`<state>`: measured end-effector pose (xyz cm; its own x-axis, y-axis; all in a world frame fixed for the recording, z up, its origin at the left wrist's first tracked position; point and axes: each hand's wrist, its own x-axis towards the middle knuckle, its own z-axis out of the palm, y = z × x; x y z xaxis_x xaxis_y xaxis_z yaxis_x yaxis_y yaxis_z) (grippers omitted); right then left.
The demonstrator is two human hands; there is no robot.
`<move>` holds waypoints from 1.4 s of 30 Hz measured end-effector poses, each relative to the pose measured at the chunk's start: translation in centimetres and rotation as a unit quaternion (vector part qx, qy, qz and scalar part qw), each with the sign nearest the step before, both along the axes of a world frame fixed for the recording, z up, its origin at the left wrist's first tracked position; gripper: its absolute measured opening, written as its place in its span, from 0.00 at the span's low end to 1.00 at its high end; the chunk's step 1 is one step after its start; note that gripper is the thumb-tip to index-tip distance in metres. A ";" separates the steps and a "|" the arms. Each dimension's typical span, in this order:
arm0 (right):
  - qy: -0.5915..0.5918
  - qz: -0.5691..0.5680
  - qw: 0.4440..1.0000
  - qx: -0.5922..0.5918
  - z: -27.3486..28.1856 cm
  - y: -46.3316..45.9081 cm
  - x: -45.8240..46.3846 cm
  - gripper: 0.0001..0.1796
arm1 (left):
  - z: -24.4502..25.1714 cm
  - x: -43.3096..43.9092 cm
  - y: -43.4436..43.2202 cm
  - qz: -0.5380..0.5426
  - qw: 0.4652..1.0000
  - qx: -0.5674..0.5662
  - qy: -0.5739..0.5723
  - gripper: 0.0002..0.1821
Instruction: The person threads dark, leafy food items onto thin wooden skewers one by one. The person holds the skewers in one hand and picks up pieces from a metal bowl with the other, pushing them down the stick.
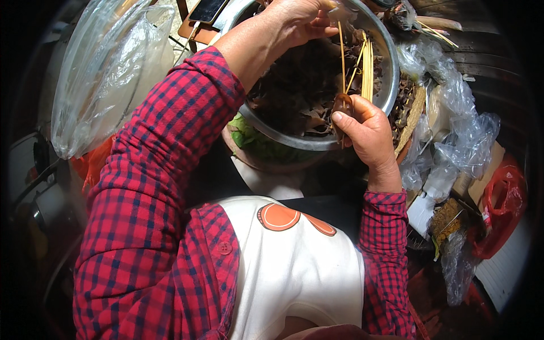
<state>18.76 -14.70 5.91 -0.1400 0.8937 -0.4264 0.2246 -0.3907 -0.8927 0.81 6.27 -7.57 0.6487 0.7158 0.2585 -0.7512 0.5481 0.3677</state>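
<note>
Dark wood ear mushroom pieces (293,85) fill a large metal basin (390,85). Over the basin's right side, my right hand (369,131) pinches a brown, glossy mushroom piece (343,106) between thumb and fingers, with thin bamboo skewers (342,59) rising from it. My left hand (304,23) is above the far part of the basin, its fingers on a translucent brownish piece (343,16) at the top of one skewer. Beside my right hand, a bundle of bamboo skewers (367,70) leans inside the basin's right wall.
Green leaves (250,138) lie in a container under the basin. A phone (209,9) with a white cable rests on a brown seat. Large clear plastic bags (106,76) hang at left; crumpled clear plastic (459,127) and a red bag (503,204) are at right.
</note>
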 end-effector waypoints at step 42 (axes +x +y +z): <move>-0.200 0.120 0.968 0.087 -2.5 0.0 -1.6 0.11 | 10.1 1.0 -4.1 0.066 0.916 -0.051 0.392 0.10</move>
